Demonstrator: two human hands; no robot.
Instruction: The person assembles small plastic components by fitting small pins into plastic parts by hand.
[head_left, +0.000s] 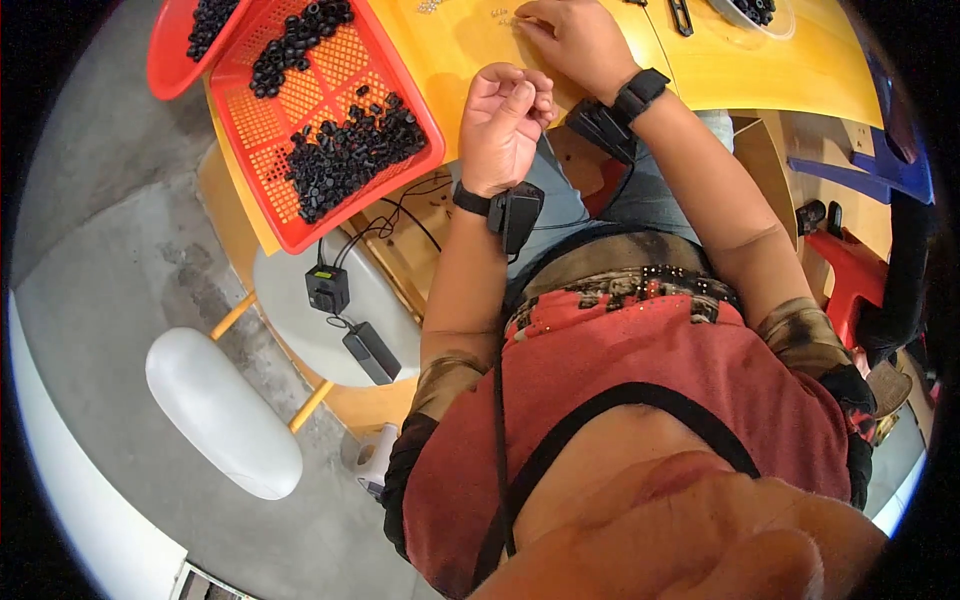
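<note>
My left hand (507,128) is turned palm up just off the table's near edge, its fingers curled in and the thumb laid against them. Whatever it may hold is hidden or too small to name. Farther away, my right hand (578,42) rests over the yellow table (460,50), thumb and fingertips drawn together beside some tiny clear pieces (501,17). I cannot make out anything between those fingertips. More tiny pale pieces (428,6) lie to the left of them. Left of my hands stands a red plastic basket (432,160) holding small black ring-shaped parts (355,150) in two heaps.
A second red container (168,70) with black parts sits at the far left. At the far right are a clear bowl (782,22) of black parts and a black tool (681,16). A pale chair (225,410) with cabled black boxes (327,288) stands to the left.
</note>
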